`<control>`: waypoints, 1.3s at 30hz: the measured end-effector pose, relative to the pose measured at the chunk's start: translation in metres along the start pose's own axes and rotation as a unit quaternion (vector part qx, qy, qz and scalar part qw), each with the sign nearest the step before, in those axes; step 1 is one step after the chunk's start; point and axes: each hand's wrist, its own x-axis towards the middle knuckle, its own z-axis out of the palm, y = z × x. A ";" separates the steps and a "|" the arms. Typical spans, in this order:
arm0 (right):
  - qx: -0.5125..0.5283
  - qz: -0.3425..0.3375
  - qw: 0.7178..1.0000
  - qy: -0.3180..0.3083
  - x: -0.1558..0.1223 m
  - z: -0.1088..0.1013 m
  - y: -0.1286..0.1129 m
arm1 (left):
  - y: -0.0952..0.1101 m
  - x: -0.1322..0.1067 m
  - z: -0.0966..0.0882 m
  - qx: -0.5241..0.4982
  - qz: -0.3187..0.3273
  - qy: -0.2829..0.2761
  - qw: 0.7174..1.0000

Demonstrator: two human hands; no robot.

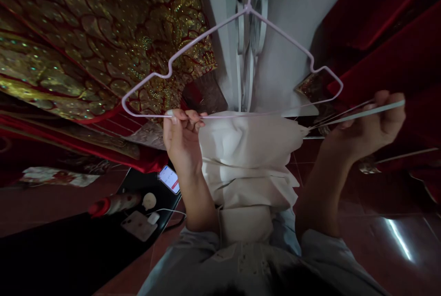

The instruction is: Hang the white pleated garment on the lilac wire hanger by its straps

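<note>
A pale lilac wire hanger (193, 43) hangs by its hook from a white wall fitting (250, 20). A cream garment (248, 158) is draped over the hanger's bottom bar and hangs down in front of me. My left hand (181, 137) is closed round the bottom bar and the garment's top edge at the left. My right hand (372, 123) is closed on thin white straps (361, 113) that run taut from the garment's right side.
Gold and red embroidered fabric (96, 38) fills the upper left, dark red cloth (389, 29) the right. Below left, a black surface (69, 250) carries a phone (169, 179), a power strip with plugs (139, 224) and a red-tipped tool (113, 204). The floor is reddish tile (379, 241).
</note>
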 end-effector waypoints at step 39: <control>-0.109 -0.045 0.972 -0.201 -0.055 0.063 -0.040 | -0.003 0.057 -0.037 0.051 0.004 0.057 0.997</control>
